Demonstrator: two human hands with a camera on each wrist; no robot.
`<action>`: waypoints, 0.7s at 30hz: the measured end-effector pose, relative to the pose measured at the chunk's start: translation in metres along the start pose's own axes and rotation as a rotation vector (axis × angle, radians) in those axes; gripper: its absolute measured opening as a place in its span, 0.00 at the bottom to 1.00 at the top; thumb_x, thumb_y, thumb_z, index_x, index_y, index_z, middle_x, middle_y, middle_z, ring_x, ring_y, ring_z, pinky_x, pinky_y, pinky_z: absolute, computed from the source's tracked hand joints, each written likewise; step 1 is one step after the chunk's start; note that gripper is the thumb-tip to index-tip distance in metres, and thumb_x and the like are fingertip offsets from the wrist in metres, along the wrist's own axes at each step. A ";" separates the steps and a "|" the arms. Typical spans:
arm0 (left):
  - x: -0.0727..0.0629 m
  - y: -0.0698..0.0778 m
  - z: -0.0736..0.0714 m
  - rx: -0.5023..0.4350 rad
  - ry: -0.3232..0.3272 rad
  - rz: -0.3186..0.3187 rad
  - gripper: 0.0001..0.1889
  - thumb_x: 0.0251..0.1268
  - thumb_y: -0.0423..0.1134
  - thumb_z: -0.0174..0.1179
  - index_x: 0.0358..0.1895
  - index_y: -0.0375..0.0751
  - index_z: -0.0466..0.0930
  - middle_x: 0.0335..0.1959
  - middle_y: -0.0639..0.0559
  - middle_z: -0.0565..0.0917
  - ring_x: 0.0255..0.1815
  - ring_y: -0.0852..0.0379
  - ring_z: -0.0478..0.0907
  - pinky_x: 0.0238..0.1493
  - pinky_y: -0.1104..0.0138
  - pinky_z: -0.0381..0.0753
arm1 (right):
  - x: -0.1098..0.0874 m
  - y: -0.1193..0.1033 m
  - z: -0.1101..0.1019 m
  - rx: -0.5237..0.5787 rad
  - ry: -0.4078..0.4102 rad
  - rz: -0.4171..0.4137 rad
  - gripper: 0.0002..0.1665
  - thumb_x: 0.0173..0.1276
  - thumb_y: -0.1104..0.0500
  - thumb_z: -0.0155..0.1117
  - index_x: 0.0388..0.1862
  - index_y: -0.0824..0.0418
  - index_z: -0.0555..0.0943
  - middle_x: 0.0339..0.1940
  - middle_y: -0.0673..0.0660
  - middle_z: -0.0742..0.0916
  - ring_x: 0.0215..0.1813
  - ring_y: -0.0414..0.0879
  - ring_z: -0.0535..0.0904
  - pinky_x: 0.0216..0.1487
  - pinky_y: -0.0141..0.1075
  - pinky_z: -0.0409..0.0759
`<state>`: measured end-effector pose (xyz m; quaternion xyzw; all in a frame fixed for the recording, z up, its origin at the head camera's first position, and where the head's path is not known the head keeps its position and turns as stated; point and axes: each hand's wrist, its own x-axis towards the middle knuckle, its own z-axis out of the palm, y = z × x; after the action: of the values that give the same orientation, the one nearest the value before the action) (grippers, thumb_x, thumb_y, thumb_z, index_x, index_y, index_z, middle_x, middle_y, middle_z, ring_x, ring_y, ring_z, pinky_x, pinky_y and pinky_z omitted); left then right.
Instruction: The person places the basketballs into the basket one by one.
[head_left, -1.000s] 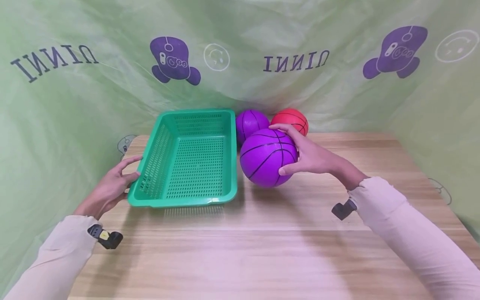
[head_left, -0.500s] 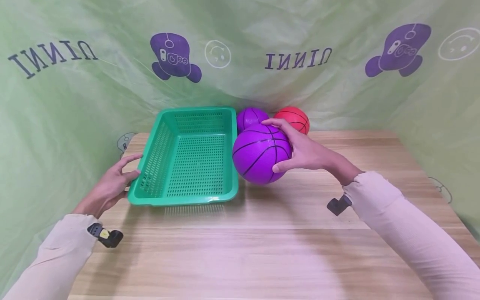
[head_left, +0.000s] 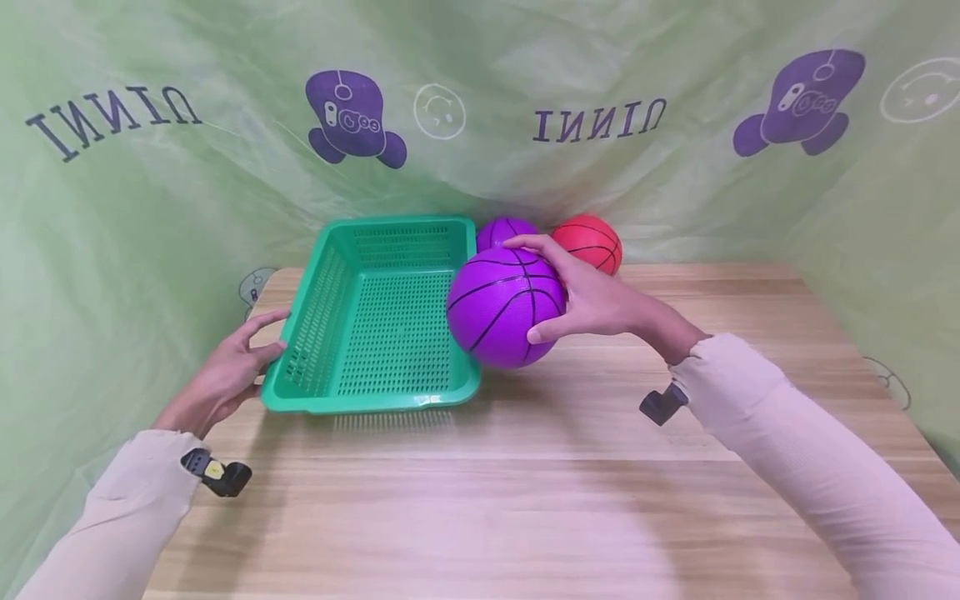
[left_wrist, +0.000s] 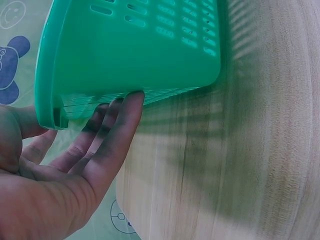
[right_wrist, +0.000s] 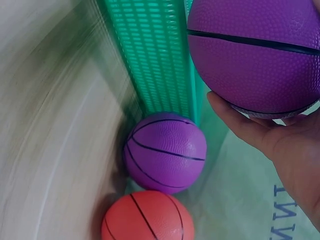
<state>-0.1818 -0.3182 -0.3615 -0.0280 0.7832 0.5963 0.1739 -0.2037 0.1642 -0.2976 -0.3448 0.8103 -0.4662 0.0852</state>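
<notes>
A purple basketball (head_left: 498,312) is gripped from its right side by my right hand (head_left: 592,296), thumb in front and fingers over the top. In the head view the ball overlaps the right rim of a green plastic basket (head_left: 390,400). My left hand (head_left: 228,371) holds the basket's left rim; in the left wrist view its fingers (left_wrist: 117,135) reach under the rim to the outer wall. A second purple basketball (right_wrist: 165,152) sits against the basket's far right side, partly hidden in the head view. Beside it lies a red basketball (head_left: 592,242).
The basket stands on a wooden table (head_left: 450,517) towards the back left. A green printed curtain (head_left: 480,179) rises behind the table and along both sides. Each wrist carries a small black camera mount.
My right hand has carried the purple basketball leftward, from beside the basket to over its right rim. The left hand stays on the left rim.
</notes>
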 end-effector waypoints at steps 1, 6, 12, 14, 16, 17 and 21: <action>0.000 -0.001 0.000 0.003 0.002 -0.002 0.31 0.83 0.39 0.44 0.82 0.54 0.45 0.57 0.39 0.72 0.45 0.58 0.81 0.42 0.56 0.85 | 0.001 0.000 0.001 0.010 -0.004 -0.003 0.59 0.49 0.54 0.84 0.75 0.38 0.58 0.68 0.51 0.69 0.62 0.52 0.74 0.52 0.46 0.83; -0.002 -0.002 -0.001 0.017 0.007 0.001 0.31 0.83 0.39 0.44 0.82 0.53 0.44 0.63 0.33 0.65 0.46 0.59 0.80 0.43 0.57 0.84 | 0.005 -0.001 0.008 0.030 -0.009 -0.005 0.59 0.49 0.54 0.83 0.75 0.39 0.57 0.68 0.52 0.68 0.62 0.53 0.75 0.51 0.46 0.83; -0.002 -0.003 -0.001 0.006 -0.001 0.021 0.32 0.82 0.38 0.45 0.82 0.52 0.45 0.58 0.33 0.69 0.45 0.58 0.81 0.43 0.54 0.85 | 0.010 0.000 0.014 0.016 -0.014 -0.018 0.59 0.50 0.54 0.82 0.76 0.41 0.57 0.68 0.54 0.69 0.62 0.53 0.74 0.52 0.46 0.82; -0.002 -0.003 -0.001 0.003 0.000 0.025 0.32 0.82 0.38 0.46 0.82 0.52 0.45 0.55 0.35 0.72 0.44 0.57 0.82 0.42 0.54 0.85 | 0.013 0.000 0.016 0.018 -0.015 -0.032 0.59 0.50 0.53 0.82 0.76 0.42 0.57 0.69 0.53 0.69 0.63 0.52 0.74 0.53 0.46 0.82; -0.003 -0.003 -0.002 0.003 0.003 0.026 0.32 0.82 0.37 0.45 0.82 0.51 0.45 0.54 0.36 0.73 0.44 0.57 0.82 0.42 0.54 0.85 | 0.017 -0.001 0.018 0.029 -0.019 -0.047 0.59 0.50 0.53 0.82 0.76 0.41 0.57 0.69 0.52 0.68 0.62 0.51 0.74 0.53 0.46 0.82; -0.003 -0.003 -0.002 0.007 0.004 0.027 0.32 0.82 0.37 0.45 0.82 0.51 0.45 0.54 0.36 0.73 0.44 0.57 0.82 0.42 0.54 0.86 | 0.019 -0.002 0.019 0.033 -0.021 -0.055 0.58 0.50 0.53 0.82 0.75 0.41 0.58 0.69 0.51 0.68 0.62 0.51 0.74 0.53 0.46 0.82; -0.001 -0.002 -0.001 0.012 0.004 0.024 0.32 0.82 0.37 0.45 0.82 0.51 0.44 0.57 0.31 0.70 0.44 0.57 0.82 0.42 0.54 0.85 | 0.025 -0.001 0.024 0.046 -0.027 -0.063 0.58 0.49 0.52 0.83 0.75 0.39 0.58 0.68 0.49 0.69 0.62 0.50 0.75 0.52 0.45 0.83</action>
<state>-0.1807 -0.3200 -0.3632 -0.0185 0.7874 0.5936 0.1652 -0.2108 0.1312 -0.3051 -0.3744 0.7868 -0.4825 0.0894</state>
